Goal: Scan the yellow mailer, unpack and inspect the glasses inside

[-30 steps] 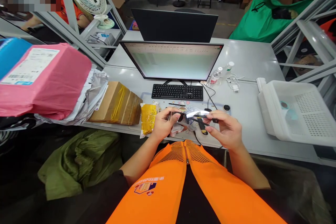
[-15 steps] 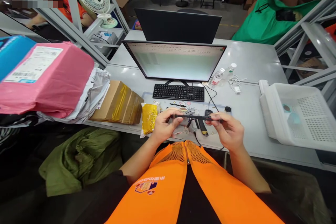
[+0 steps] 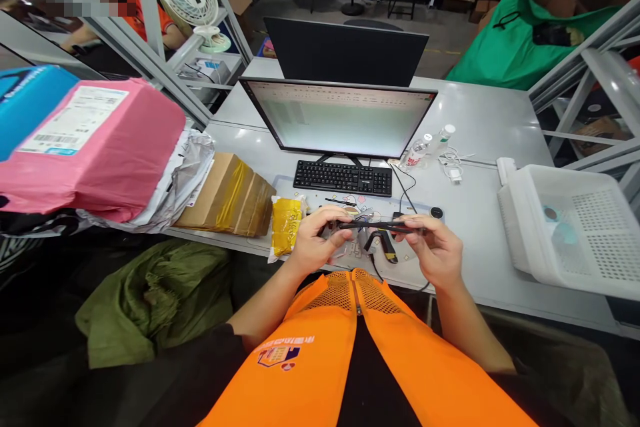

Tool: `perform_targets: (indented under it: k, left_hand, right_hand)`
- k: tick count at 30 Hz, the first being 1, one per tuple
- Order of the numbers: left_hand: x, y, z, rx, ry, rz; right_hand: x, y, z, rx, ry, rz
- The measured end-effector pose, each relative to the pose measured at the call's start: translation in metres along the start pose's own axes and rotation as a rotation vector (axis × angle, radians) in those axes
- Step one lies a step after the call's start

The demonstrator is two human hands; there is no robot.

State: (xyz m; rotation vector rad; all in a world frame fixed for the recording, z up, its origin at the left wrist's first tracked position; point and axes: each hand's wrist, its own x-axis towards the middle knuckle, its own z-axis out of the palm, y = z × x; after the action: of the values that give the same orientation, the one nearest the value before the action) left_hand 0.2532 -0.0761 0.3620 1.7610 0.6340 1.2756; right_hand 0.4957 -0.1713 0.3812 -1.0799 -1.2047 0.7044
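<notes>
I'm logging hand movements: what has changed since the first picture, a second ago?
The thin black-framed glasses turned from a shiny lens showing to nearly edge-on. The bare left hand and bare right hand still hold opposite ends. The black rectangular keyboard stayed put.

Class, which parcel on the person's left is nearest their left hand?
The small yellow plastic-wrapped packet, showing just beside the left hand; the brown cardboard box, large pink plastic parcel and bright blue parcel all lie farther left.
</notes>
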Motion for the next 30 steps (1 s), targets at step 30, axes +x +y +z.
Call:
perform_targets:
  k: [30]
  left_hand:
    - [-0.231,-0.088,-0.07,0.294,-0.16,-1.416]
  right_hand:
    - [0.04,0.096,0.025,0.095,-0.058,0.637]
